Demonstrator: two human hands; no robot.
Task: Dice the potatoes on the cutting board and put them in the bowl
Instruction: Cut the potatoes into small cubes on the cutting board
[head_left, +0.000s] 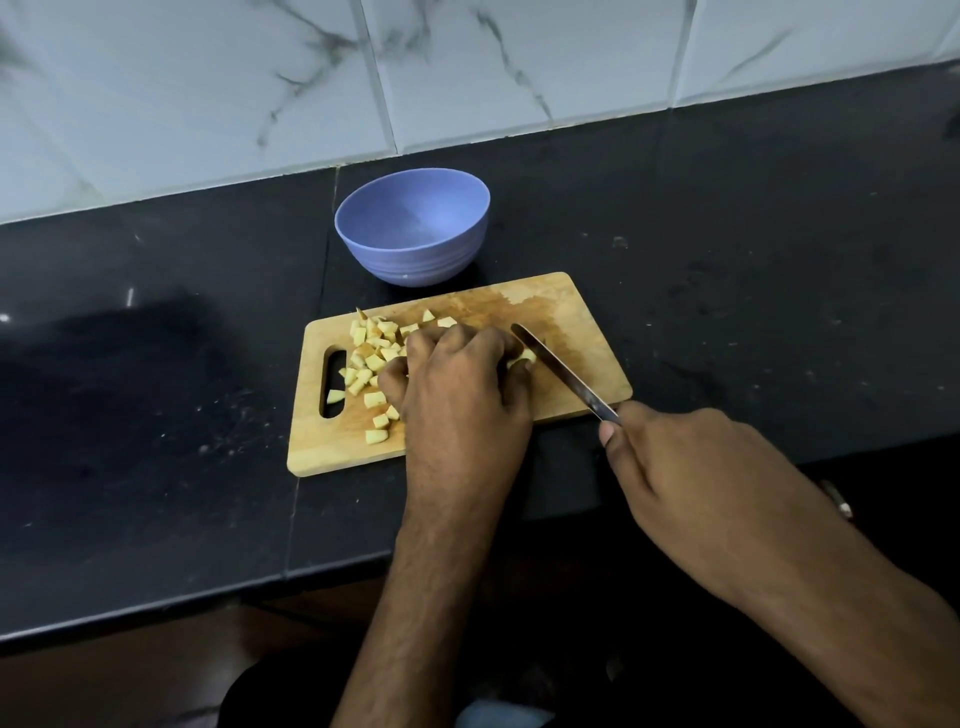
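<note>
board: rectangular light wooden cutting board (582, 317) with a slot handle on its left end, lying on the black stone counter (156, 395), its right half darker and wet-looking

diced bits: pile of pale yellow diced potato cubes (371, 358) spread over the left half of the board, a few loose ones nearer the near edge, one sitting right by the slot

left hand: left hand (460, 395) is on the middle of the board, fingers curled down over an uncut pale potato piece (522, 358) that just peeks out on its right side. the diced pile sits just left of and partly under the knuckles

right hand: right hand (691, 478) is off the board's near right corner, wrapped round the handle of a slim metal-bladed knife (556, 369)

knife: blade angles up-left across the board, the edge right against the potato piece at the left hand's fingertips. honestly can't tell if it's into the potato or just touching

bowl: round lavender-blue plastic bowl (415, 260) sits just beyond the board's far edge, nothing visible in it, well apart from both hands

backdrop: white marble-look wall tiles (519, 67) behind the counter
</note>
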